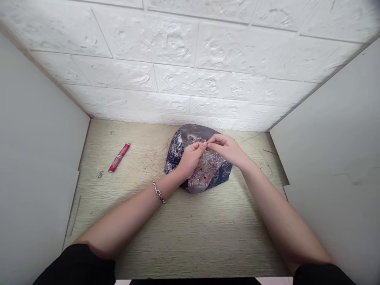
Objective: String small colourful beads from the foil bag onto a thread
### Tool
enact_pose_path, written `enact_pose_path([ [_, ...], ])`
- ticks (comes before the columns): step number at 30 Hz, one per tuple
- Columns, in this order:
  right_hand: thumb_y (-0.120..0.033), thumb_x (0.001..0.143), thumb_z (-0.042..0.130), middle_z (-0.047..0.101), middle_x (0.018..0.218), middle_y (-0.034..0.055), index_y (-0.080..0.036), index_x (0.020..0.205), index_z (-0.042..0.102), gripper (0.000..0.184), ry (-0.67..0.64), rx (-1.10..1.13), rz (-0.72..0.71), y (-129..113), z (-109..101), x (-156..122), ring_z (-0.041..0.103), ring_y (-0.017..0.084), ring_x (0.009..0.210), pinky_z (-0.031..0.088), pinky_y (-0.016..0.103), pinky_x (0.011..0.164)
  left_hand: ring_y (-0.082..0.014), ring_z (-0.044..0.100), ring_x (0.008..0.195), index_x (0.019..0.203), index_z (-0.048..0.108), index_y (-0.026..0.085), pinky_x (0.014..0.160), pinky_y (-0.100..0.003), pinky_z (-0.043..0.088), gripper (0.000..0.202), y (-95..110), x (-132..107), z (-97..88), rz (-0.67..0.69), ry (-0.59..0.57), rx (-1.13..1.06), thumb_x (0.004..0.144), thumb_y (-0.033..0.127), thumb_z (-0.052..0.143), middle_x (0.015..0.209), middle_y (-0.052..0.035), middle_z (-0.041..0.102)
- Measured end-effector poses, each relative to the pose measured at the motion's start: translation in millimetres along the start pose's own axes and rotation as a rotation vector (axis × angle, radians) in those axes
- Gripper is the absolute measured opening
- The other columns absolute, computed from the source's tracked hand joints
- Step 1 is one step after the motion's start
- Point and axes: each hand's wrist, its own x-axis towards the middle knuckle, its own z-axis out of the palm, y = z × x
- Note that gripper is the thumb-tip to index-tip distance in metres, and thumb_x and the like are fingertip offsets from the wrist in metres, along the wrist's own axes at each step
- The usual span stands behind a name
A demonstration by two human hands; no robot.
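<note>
My left hand (192, 159) and my right hand (228, 149) meet above a heap of small beads (209, 166), clear, pink and red. Both are closed in a pinch, thumb against forefinger, with the fingertips almost touching. Whatever they pinch is too small to make out. Under the beads lies an opened-out packet (174, 154), dark blue with silver print and a grey inner side. A thin thread or wire (263, 152) curves over the table to the right of my right hand; where it ends is unclear.
A red tube-shaped packet (119, 157) lies at the left, with a small metallic bit (100, 174) near it. White panels (38, 150) stand on both sides of the wooden tabletop (190, 237), and a white brick-patterned wall (175, 79) closes the back.
</note>
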Motion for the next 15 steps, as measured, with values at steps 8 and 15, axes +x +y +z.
enact_pose_path([
  [8,-0.029,0.073,0.05,0.056,0.068,-0.0003,-0.016,0.076,0.056,0.014,-0.032,-0.117,-0.08,5.3,-1.8,1.4,0.05,0.01,0.064,0.039,0.026,0.063,-0.001,0.013,0.032,0.07,0.044,0.018,0.031,-0.015,0.008,0.025,-0.5,2.0,-3.0,0.009,-0.024,-0.037,0.072,0.039,0.056,0.042,0.0112,0.02],
  [15,-0.028,0.076,0.046,0.058,0.066,-0.0001,-0.018,0.077,0.056,0.014,0.022,-0.282,-0.113,1.6,0.1,-1.2,0.056,0.012,0.061,0.041,0.026,0.059,-0.001,0.014,0.031,0.067,0.043,0.018,0.031,-0.015,0.009,0.025,-1.3,2.2,-2.4,0.015,-0.005,-0.043,0.071,0.039,0.056,0.04,0.0113,0.022],
])
